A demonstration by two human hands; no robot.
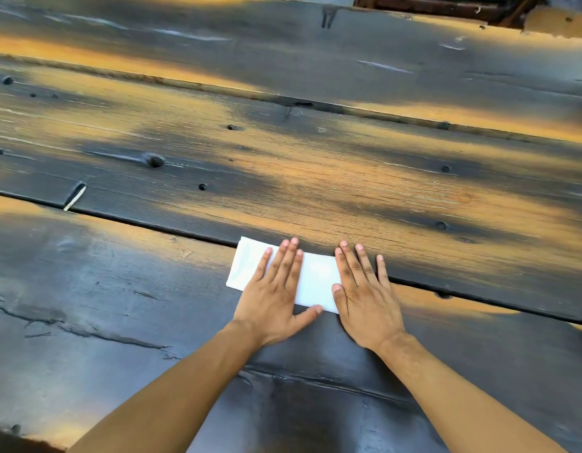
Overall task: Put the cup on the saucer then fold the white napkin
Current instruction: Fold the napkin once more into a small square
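Observation:
A white napkin [316,279], folded into a narrow rectangle, lies flat on the dark wooden table [283,178] near its front. My left hand [276,289] presses flat on the napkin's middle with straight fingers. My right hand [365,295] lies flat over the napkin's right end, its fingers straight and reaching past onto the wood. No cup and no saucer are in view.
The table is made of wide, worn planks with gaps, knots and cracks running across. A dark wooden frame [446,8] shows beyond the far edge at the top right.

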